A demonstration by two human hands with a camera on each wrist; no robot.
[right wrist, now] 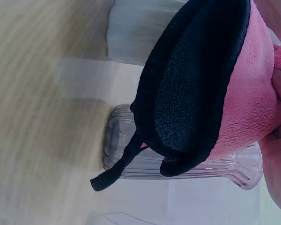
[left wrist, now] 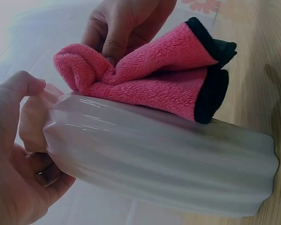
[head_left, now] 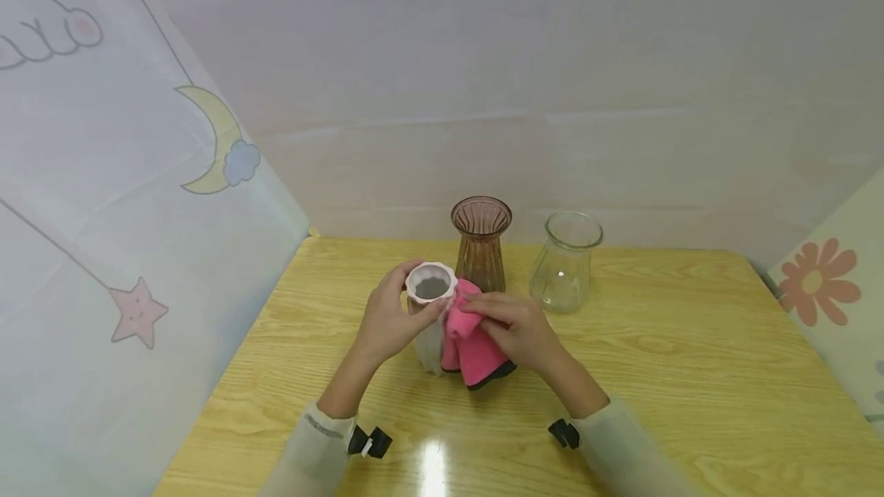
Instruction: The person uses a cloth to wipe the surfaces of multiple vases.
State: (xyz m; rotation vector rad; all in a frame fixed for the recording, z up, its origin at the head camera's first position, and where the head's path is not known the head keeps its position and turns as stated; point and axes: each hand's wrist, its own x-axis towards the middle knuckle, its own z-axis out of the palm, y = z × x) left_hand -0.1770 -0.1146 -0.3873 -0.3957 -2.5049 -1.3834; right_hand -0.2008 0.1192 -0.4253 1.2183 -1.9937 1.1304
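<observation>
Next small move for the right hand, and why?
Probably wipe the pink cloth down the white vase: the right hand pinches the cloth beside the vase's upper part, and the left hand holds the vase near its rim.

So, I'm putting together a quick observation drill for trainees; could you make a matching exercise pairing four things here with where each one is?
1. white vase
2. pink cloth
3. tinted glass vase
4. clear glass vase

A. farthest right of the vases in the head view
B. pinched by the right hand
C. between the other two vases, left to right, in the head view
D. gripped near its rim by the left hand

Pairs: 1-D, 2-B, 3-C, 4-A
</observation>
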